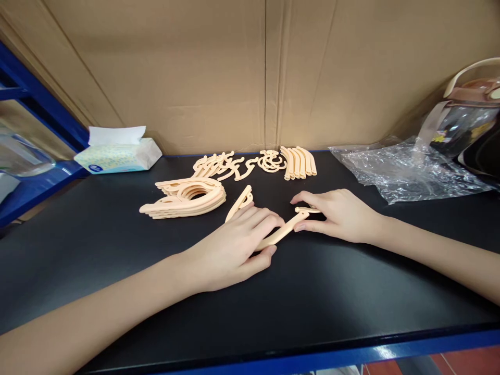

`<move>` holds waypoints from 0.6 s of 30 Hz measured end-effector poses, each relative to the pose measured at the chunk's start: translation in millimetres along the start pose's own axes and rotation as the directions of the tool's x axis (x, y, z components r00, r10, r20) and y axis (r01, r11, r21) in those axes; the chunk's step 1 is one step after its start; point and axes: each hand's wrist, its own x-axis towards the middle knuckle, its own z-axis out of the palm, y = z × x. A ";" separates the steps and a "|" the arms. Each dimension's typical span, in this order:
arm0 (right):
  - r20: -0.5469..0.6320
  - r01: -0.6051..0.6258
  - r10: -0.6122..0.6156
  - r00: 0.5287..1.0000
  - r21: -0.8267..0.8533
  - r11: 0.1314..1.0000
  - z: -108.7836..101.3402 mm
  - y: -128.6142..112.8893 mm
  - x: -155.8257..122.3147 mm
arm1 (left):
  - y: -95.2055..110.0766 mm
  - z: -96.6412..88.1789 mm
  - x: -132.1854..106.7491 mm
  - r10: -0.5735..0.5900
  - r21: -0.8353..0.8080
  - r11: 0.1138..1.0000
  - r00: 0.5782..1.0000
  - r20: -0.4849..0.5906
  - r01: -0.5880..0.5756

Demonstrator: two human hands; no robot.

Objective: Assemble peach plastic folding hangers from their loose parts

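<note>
My left hand [242, 245] is closed around a beige plastic hanger arm [283, 229], which slants up to the right over the black table. Behind its knuckles another beige hanger piece [240, 202] sticks out, partly hidden; whether the two are joined I cannot tell. My right hand [339, 216] pinches a small beige hanger part [308, 210], mostly covered by the fingers, beside the arm's right end. A stack of beige hanger pieces [187, 200] lies left of my left hand. Farther back are loose hooks [234, 166], curved pieces [271, 162] and a row of hanger arms [299, 162].
A tissue pack [119, 153] stands at the back left by a blue metal frame [47, 114]. Clear plastic bags [394, 172] lie at the right, near a bottle [464, 114] with a handle. Cardboard [195, 73] walls off the back of the black table [351, 302].
</note>
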 end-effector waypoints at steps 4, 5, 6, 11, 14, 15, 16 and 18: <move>-0.009 0.002 -0.002 1.000 0.004 1.000 1.0 0.0 0.4 | 0.1 0.2 0.2 -0.007 -0.001 1.000 1.000 0.004 0.007; -0.016 0.002 -0.002 1.000 0.002 1.000 1.4 0.0 0.4 | -0.1 0.4 0.3 -0.006 0.000 1.000 1.000 0.004 0.006; -0.024 0.003 -0.003 1.000 -0.001 1.000 1.8 0.1 0.4 | -0.3 0.5 0.3 -0.003 0.002 1.000 1.000 0.003 0.003; -0.050 0.004 -0.005 0.999 -0.010 1.000 3.9 0.6 -0.2 | -1.3 1.5 0.5 0.005 0.008 1.000 1.000 0.002 -0.005; -0.062 0.007 -0.007 0.998 -0.012 1.000 4.6 1.0 -0.6 | -1.4 1.7 -0.1 0.008 0.015 1.000 1.000 -0.002 -0.008; -0.066 0.006 -0.007 0.998 -0.013 1.000 4.5 1.1 -0.7 | -1.4 1.7 -0.4 0.010 0.016 1.000 1.000 -0.002 -0.009; -0.065 0.005 -0.006 0.998 -0.012 1.000 4.3 1.1 -0.8 | -1.4 1.6 -0.6 0.011 0.016 1.000 1.000 -0.002 -0.011; -0.055 0.004 -0.004 0.998 -0.012 1.000 3.4 1.0 -0.7 | -1.6 1.6 -0.8 0.012 0.015 1.000 1.000 -0.005 -0.012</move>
